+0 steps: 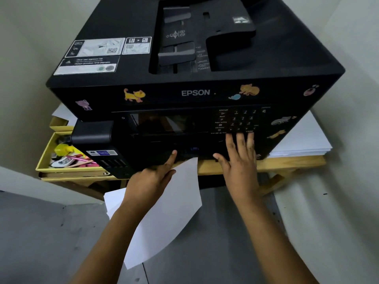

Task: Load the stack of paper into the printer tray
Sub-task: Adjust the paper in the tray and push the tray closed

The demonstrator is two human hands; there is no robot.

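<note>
A large black Epson printer (194, 93) with cat stickers stands on a low wooden table (287, 161). My left hand (151, 179) grips a thin stack of white paper (172, 214), which hangs below the printer's front; its forefinger stretches up and touches the lower front panel. My right hand (240, 156) lies flat against the printer's front, fingers spread, just under the keypad. The paper tray itself is hidden behind my hands and the dark front.
A yellow box (47, 156) of pens and small items sits left of the printer. A pile of white sheets (303, 140) lies on the table at the right. Grey floor spreads below, and pale walls close in on both sides.
</note>
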